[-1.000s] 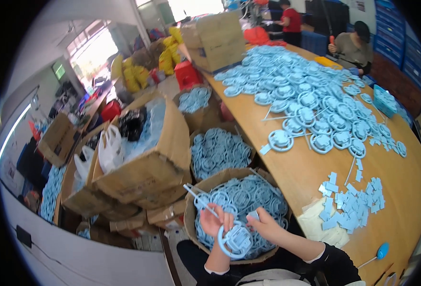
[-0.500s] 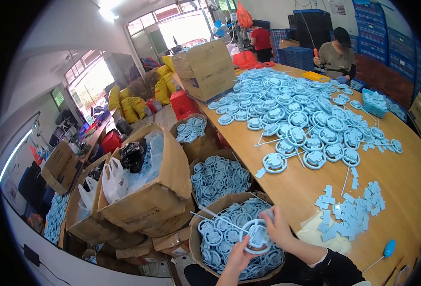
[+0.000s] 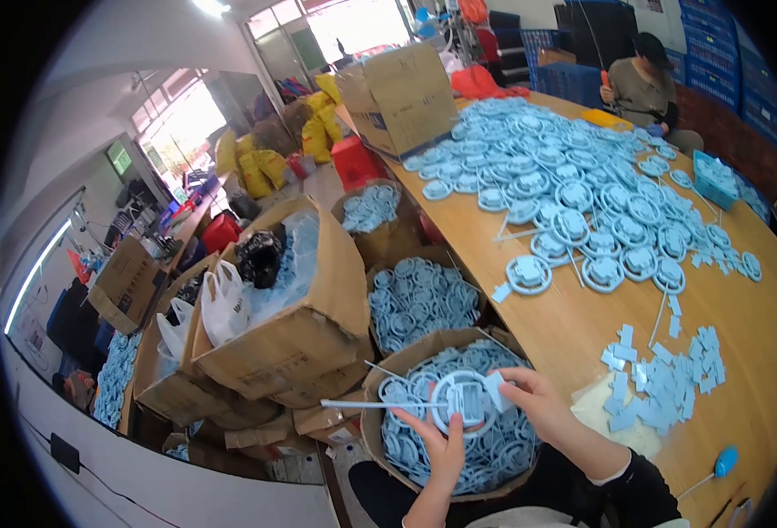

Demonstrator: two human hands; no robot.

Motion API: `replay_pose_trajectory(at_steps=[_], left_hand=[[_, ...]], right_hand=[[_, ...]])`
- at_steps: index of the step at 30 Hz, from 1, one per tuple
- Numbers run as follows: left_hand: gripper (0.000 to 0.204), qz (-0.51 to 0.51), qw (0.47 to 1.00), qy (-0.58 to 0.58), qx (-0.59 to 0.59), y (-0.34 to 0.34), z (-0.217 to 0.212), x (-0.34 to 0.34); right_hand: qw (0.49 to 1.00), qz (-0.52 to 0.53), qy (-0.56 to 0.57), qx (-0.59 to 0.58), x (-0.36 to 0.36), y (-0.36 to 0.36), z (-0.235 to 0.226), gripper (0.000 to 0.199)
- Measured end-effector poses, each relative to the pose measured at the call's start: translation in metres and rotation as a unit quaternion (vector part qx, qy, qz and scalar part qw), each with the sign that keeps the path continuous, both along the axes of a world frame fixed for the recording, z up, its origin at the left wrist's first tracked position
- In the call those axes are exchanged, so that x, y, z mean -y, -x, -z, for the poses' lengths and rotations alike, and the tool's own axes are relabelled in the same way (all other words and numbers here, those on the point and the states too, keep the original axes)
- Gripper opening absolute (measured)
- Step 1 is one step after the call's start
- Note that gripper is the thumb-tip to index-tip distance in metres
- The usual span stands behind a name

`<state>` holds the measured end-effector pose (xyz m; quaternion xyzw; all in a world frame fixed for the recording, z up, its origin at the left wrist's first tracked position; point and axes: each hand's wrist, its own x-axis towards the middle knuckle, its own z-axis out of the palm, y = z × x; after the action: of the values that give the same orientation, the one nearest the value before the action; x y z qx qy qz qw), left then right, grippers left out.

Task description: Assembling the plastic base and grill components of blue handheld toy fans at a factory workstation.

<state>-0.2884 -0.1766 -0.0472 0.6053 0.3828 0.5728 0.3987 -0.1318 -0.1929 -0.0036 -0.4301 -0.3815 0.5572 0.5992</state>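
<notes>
Over an open carton (image 3: pixel 373 431) of light blue plastic parts, my left hand (image 3: pixel 441 451) grips a round light blue ring-shaped part (image 3: pixel 466 398). It has a boxy centre, and a long thin light blue stick (image 3: pixel 375 405) points left from it. My right hand (image 3: pixel 536 394) pinches a small flat light blue plate (image 3: pixel 497 392) at the ring's right side. Whether the plate is seated in the ring I cannot tell. More such plates (image 3: pixel 670 374) lie in a loose pile on the table, to the right of my right hand.
A large heap of ring parts (image 3: pixel 573 189) covers the far part of the wooden table (image 3: pixel 740 352). A blue-tipped tool (image 3: pixel 726 461) lies near its edge. Several cartons (image 3: pixel 291 343) stand at the left. Across the table sits a person (image 3: pixel 642 88).
The ring part has turned, so its stick now points level to the left. My right hand has drawn slightly right, and the plate in its fingers shows clearly. The whole view has shifted.
</notes>
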Motion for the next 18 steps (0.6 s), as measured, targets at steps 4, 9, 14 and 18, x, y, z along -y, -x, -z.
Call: replay_pose_trajectory(at_steps=[4, 9, 14, 18], left_hand=[[0.076, 0.017, 0.994, 0.02, 0.103, -0.009, -0.008, 0.003], [0.045, 0.002, 0.991, 0.008, -0.135, 0.0, 0.001, 0.01], [0.062, 0.048, 0.998, -0.006, -0.032, -0.009, -0.013, 0.016], [0.067, 0.042, 0.999, -0.01, -0.02, -0.005, -0.001, 0.013]], right_hand=[[0.998, 0.001, 0.018, -0.055, 0.0, 0.009, -0.008, 0.018], [0.998, 0.057, 0.004, -0.012, 0.005, 0.02, 0.0, 0.016], [0.992, 0.078, -0.009, 0.094, 0.008, 0.019, 0.002, 0.015], [0.996, 0.078, -0.007, 0.033, 0.009, 0.021, -0.004, 0.012]])
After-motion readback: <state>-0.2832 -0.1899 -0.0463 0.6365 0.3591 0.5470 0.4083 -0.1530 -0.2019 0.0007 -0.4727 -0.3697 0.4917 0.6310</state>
